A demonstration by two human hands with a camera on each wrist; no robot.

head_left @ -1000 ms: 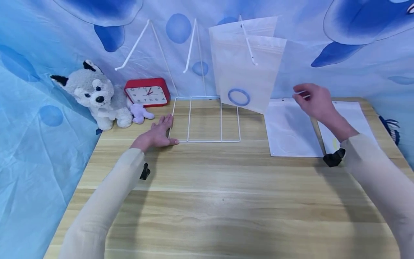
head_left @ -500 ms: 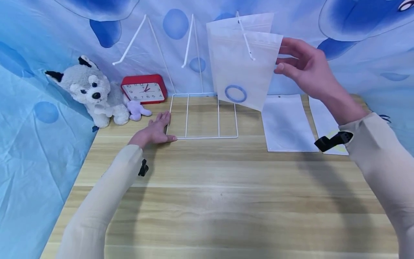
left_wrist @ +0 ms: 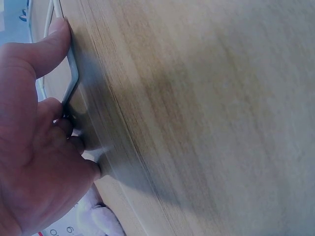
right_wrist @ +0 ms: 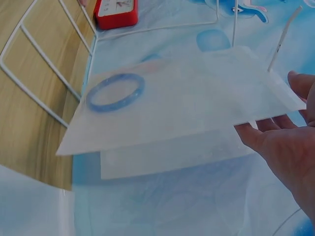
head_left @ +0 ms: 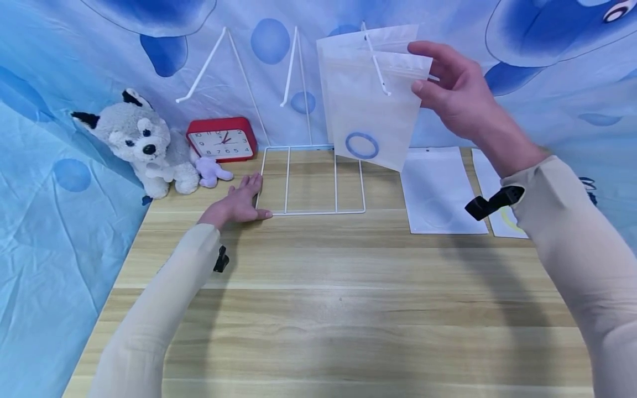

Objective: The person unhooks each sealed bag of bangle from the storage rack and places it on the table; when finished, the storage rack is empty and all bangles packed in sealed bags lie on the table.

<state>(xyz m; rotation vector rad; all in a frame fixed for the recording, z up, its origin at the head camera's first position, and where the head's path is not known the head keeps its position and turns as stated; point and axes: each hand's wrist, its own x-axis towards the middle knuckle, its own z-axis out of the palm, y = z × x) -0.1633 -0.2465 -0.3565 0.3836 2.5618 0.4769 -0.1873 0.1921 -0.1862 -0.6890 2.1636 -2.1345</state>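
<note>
A white wire rack (head_left: 318, 213) stands on the wooden table with prongs rising at its back. My left hand (head_left: 240, 200) rests on its left front corner, fingers spread along the side and thumb at the front wire. From the right prong (head_left: 376, 63) hang two translucent zip bags, the front bag (head_left: 378, 113) overlapping the rear bag (head_left: 393, 35). Inside the front one shows a blue ring (right_wrist: 109, 106). My right hand (head_left: 458, 91) pinches the front bag's upper right corner, thumb in front and fingers behind.
Two prongs, the left prong (head_left: 201, 67) and middle prong (head_left: 290, 69), hold nothing. Right of the rack lie a flat bag (head_left: 438, 188) and another bag (head_left: 490, 171) with a yellow ring, partly under my forearm. A red clock (head_left: 223, 138) and plush husky (head_left: 149, 146) stand left.
My right hand has moved left and up from over the flat bags to the hanging front bag's corner and taken hold of it. The left hand stays on the rack.
</note>
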